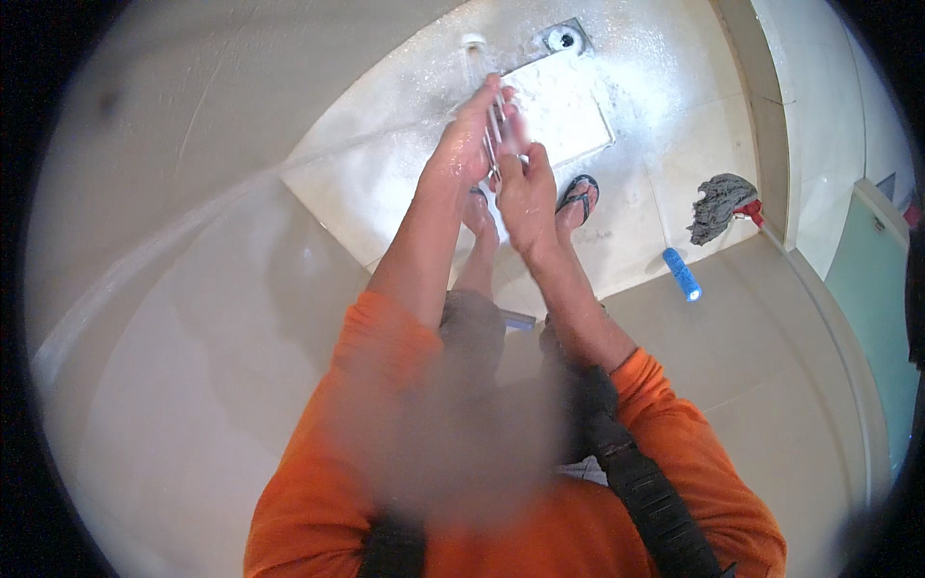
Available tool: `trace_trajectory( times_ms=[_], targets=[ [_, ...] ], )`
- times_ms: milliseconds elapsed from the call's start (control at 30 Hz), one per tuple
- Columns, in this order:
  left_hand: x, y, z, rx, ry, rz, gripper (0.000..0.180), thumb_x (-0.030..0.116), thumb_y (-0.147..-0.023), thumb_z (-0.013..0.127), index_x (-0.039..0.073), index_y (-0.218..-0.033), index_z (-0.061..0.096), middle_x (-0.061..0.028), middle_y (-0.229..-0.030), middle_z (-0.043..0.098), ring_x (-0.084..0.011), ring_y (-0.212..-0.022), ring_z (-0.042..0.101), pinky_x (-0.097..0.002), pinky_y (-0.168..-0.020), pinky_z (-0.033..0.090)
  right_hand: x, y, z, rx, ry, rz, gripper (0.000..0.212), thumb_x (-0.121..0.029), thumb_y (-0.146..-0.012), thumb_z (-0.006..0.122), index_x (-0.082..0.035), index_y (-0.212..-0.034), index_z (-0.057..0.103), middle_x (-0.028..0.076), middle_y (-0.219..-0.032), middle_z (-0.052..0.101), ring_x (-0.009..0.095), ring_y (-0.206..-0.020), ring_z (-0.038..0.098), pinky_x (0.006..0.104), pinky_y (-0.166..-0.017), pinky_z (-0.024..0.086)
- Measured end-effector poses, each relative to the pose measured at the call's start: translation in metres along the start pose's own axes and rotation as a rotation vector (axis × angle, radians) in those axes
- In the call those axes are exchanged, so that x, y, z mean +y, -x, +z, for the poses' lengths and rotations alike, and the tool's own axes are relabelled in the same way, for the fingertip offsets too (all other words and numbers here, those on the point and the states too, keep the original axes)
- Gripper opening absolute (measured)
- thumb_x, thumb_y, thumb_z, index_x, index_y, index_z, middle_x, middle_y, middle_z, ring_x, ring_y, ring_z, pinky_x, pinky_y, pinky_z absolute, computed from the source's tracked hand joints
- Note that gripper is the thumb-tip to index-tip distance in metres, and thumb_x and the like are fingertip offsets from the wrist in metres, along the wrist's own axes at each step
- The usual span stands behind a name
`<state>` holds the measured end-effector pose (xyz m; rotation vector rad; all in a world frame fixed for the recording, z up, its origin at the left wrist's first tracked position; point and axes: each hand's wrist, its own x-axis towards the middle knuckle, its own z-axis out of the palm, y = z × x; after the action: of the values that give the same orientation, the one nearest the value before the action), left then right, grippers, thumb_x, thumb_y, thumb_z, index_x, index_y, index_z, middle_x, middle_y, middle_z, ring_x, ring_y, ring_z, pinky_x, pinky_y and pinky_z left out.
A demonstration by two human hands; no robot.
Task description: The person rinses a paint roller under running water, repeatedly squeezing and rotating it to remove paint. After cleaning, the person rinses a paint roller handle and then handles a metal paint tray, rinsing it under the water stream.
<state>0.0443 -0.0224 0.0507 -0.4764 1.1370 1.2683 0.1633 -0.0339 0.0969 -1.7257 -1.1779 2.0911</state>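
Note:
My left hand (467,140) is raised over the floor, wet. Its fingers reach upward along a narrow, glinting, see-through strip (494,135), which could be a thin clear object or running water. A fingertip curls round the strip's far side. Close against it from the right, my right hand (525,197) is bent inward with the thumb up. Its fingertips are blurred, and what they hold is hidden. Beyond both hands a bright white rectangular panel (564,111) with thin dark edges shows near the floor; glare hides its surface.
A round floor drain (567,39) lies beyond the panel, with a small white fitting (472,43) to its left. To the right are a grey mop head (723,207) with a red joint and a blue cylindrical item (682,275). My feet wear dark flip-flops (580,196) on wet tiles.

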Motion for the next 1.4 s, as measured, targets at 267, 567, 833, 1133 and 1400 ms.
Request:
trace_trajectory(
  times_ms=[267, 567, 833, 1133, 1400],
  targets=[
    [0.050, -0.020, -0.043, 0.293, 0.624, 0.160, 0.052, 0.052, -0.104, 0.044, 0.000, -0.103, 0.050, -0.0108, -0.082, 0.056, -0.0231, -0.070, 0.058, -0.0392, -0.064, 0.055, -0.027, -0.006, 0.019, -0.235, -0.036, -0.243, 0.040, -0.023, -0.101, 0.050, 0.001, -0.134, 0.055, 0.006, -0.085, 0.062, 0.013, -0.082, 0.057, 0.0274, -0.076, 0.046],
    [0.027, 0.038, -0.034, -0.201, 0.261, 0.194, 0.056, 0.057, -0.104, 0.038, 0.005, -0.114, 0.059, -0.0097, -0.099, 0.066, -0.0267, -0.100, 0.063, -0.0421, -0.093, 0.046, -0.057, -0.053, 0.042, -0.218, -0.362, -0.025, 0.031, -0.018, -0.100, 0.057, 0.005, -0.117, 0.067, 0.003, -0.084, 0.062, 0.010, -0.077, 0.055, 0.0225, -0.068, 0.046],
    [0.037, 0.044, -0.032, 0.086, 0.403, 0.335, 0.039, 0.046, -0.102, 0.053, 0.008, -0.109, 0.059, -0.0065, -0.085, 0.066, -0.0240, -0.093, 0.064, -0.0427, -0.097, 0.048, -0.051, -0.055, 0.046, -0.280, -0.111, -0.346, 0.034, -0.004, -0.091, 0.059, -0.004, -0.124, 0.066, 0.011, -0.105, 0.071, 0.016, -0.091, 0.065, 0.0294, -0.083, 0.051],
    [0.025, 0.043, -0.012, 0.242, 0.192, 0.423, 0.046, 0.051, -0.098, 0.060, 0.008, -0.111, 0.057, -0.0061, -0.100, 0.060, -0.0179, -0.091, 0.059, -0.0351, -0.085, 0.047, -0.039, -0.042, 0.042, 0.092, 0.334, -0.601, 0.016, -0.010, -0.092, 0.066, -0.002, -0.105, 0.072, 0.008, -0.081, 0.074, 0.014, -0.071, 0.067, 0.0288, -0.065, 0.053],
    [0.014, 0.049, -0.006, 0.069, -0.034, 0.318, 0.057, 0.050, -0.100, 0.057, 0.002, -0.132, 0.060, -0.0096, -0.120, 0.062, -0.0199, -0.110, 0.056, -0.0376, -0.101, 0.040, -0.050, -0.057, 0.038, 0.053, 0.353, -0.418, 0.022, -0.020, -0.095, 0.062, -0.001, -0.100, 0.071, 0.018, -0.082, 0.072, 0.027, -0.069, 0.072, 0.0357, -0.065, 0.054]
  ],
)
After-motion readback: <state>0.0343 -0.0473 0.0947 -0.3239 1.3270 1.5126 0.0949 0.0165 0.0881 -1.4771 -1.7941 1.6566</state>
